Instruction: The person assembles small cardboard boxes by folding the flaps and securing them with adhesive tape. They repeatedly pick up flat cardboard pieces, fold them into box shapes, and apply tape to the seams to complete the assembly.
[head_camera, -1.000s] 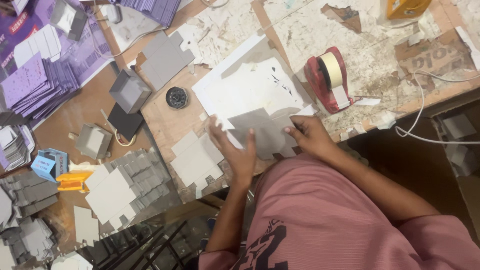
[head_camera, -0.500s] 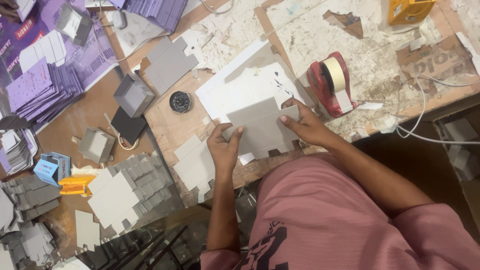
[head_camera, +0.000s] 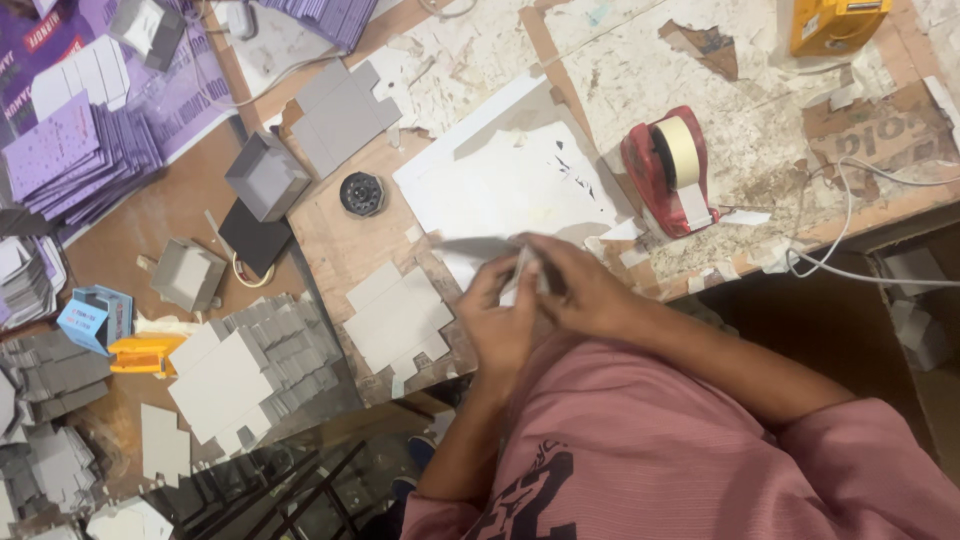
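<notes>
At the counter edge, your left hand pinches a grey die-cut cardboard blank with closed fingers (seen nearly edge-on, blurred). Your right hand grips its right end, fingers closed. Further right stands a red tape dispenser.

Left hand and right hand together, fingers pinched (forearms bare)
</notes>
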